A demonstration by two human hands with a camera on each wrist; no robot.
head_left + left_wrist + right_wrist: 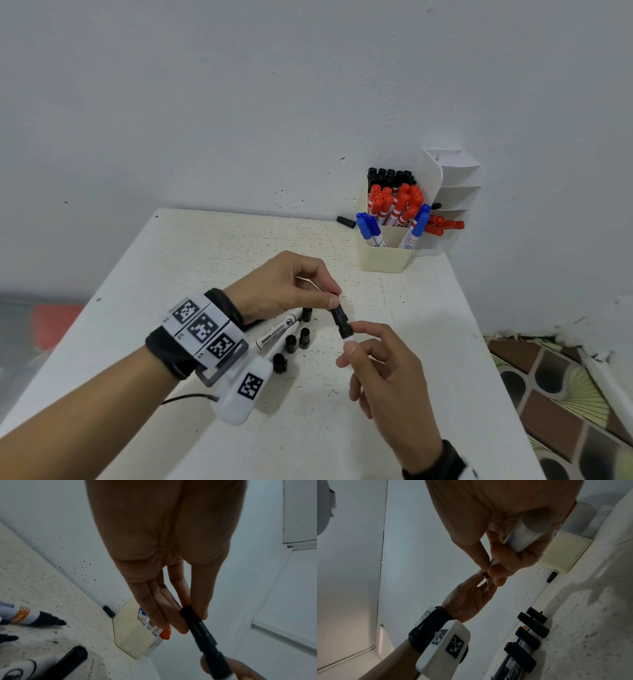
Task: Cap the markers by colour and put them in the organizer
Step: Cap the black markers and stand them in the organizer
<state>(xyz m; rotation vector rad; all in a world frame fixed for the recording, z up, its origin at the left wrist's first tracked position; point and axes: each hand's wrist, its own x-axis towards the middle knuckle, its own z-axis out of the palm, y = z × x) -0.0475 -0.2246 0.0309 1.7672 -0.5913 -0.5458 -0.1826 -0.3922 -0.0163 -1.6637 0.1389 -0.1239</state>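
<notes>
Up close, I have my right hand [380,370] gripping the white barrel of a black marker [343,327], thumb and forefinger curled round it just below the tip end, while my left hand [291,284] pinches the black cap [197,627] at its far end and holds it in line over the tip. From the left wrist view the cap looks partly on; whether it is fully seated I cannot tell. I judge the marker light, stiff and smooth, its plastic barrel a bit slippery, so the best hold is near the joint on both pieces, pushing straight along the axis. Just beyond my hands, on the white table [428,308], lie uncapped markers [275,332] and several loose black caps [290,343], close together. Farther back, another stray cap [346,221] lies against the wall. Near it, at the table's far right corner, stands the cream organizer [383,260], with black, red and blue capped markers sorted upright in separate compartments. This black one, I judge, belongs with the black group at the rear.
</notes>
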